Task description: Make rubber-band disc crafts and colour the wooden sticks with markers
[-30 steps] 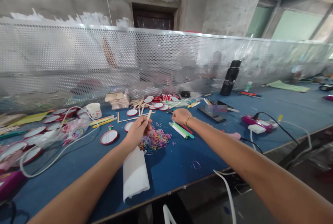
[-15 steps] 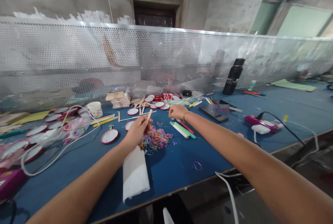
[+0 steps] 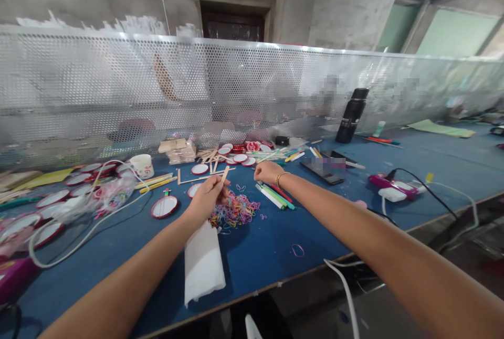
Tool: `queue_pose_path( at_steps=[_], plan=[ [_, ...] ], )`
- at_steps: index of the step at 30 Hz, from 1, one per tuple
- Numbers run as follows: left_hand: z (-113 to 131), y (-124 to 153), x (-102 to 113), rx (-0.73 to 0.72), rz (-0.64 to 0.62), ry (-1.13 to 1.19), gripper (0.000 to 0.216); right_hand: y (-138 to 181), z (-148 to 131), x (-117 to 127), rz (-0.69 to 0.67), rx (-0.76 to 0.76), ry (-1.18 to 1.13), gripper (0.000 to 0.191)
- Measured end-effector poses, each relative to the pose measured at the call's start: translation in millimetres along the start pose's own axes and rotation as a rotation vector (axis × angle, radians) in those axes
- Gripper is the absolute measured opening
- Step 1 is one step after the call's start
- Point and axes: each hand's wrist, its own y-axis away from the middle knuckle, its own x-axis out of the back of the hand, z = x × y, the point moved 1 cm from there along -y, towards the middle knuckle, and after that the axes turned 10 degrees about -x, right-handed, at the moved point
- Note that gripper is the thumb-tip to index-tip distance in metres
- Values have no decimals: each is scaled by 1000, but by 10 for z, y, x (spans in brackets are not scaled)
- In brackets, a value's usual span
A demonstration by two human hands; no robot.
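My left hand [image 3: 208, 196] pinches a wooden craft stick [image 3: 224, 175], whose tip points up past my fingers. Beneath that hand spreads a pile of colourful rubber bands [image 3: 238, 210], with a white paper packet [image 3: 203, 263] closer to the table edge. My right hand [image 3: 268, 172], a bracelet at its wrist, is closed behind several green, white and red pens [image 3: 275, 196]. Its fingertips are turned away, so what they hold, if anything, is hidden. Red-rimmed white lids [image 3: 240, 158] and loose sticks lie just beyond both hands.
A perforated metal screen [image 3: 252, 87] runs along the back of the blue table [image 3: 268, 255]. To the right are a phone [image 3: 322, 172], a black bottle [image 3: 352, 116] and a purple power strip [image 3: 394, 187]. On the left stand a paper cup [image 3: 142, 166] and more lids [image 3: 164, 206].
Both hands keep nearly the same pose, the stick still in the left. The whole view has shifted slightly; nothing on the table has visibly moved.
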Motion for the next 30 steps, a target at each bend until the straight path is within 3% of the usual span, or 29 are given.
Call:
queue_pose_path(
  at_steps=[11,19,23,30],
  plan=[
    [-23,-5,13,-3,-12,13,16,91,4,20,-65,9,54,14],
    [-34,-2,8,-13,-6,1,19,249,80,108,-1,13,157,24],
    [-23,2,13,-4,19,-14,19,292,171,225,53,-80,267,27],
    [-19,7,11,-10,74,-21,18,357,208,157,-48,-123,347,29]
  ],
)
